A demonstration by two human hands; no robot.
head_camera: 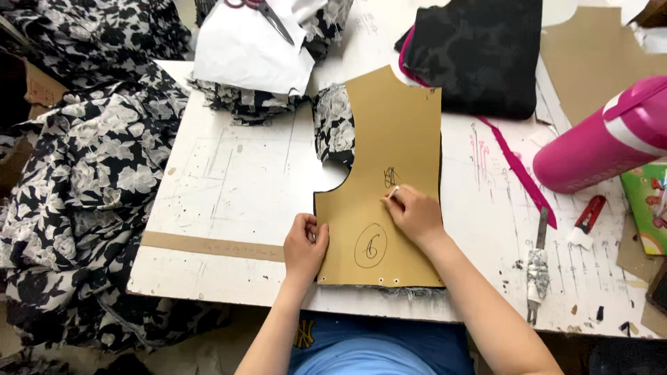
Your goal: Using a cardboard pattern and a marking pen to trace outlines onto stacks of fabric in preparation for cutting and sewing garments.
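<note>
A brown cardboard pattern piece (pixel 396 132) lies on black-and-white floral fabric (pixel 333 125) on the white table (pixel 236 173). My left hand (pixel 304 244) presses down on the pattern's lower left edge, fingers curled over it. My right hand (pixel 415 212) rests on the pattern's middle and pinches a small white piece of chalk (pixel 393 192) against the cardboard, just below a black scribble. A circled mark sits between my two hands.
Floral fabric (pixel 83 194) is heaped over the table's left side. White paper with scissors (pixel 267 14) lies at the back. Dark fabric (pixel 479 48) is at the back right, with a pink bottle (pixel 604 139), a red clipper (pixel 589 214) and a metal tool (pixel 536 267) on the right.
</note>
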